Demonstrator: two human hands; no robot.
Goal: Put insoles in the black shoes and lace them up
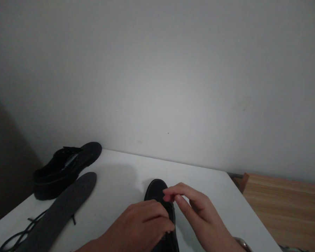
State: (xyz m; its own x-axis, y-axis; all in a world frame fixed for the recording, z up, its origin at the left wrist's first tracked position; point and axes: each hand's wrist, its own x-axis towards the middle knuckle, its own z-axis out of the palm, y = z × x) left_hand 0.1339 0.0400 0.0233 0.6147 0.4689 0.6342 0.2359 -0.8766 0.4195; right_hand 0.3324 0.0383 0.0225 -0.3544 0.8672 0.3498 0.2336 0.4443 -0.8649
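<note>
Both hands are on the black shoe [160, 196] at the near edge of the white counter [212, 196]. The left hand [141, 227] lies curled over its upper, fingers folded down onto the lacing area, while the right hand [196, 213] pinches thumb and forefinger together just above the toe; what sits in that pinch is too small to make out. It looks like work at the top of the lacing, and the next move would call for a fine, steady pull. The shoe is matte, with a rounded toe. Far left sits its mate [65, 168], dark and soft-looking, tongue open. Beside that lies a flat grey insole [63, 210], felt-like, and a thin black lace [18, 236] looping at the near left corner.
</note>
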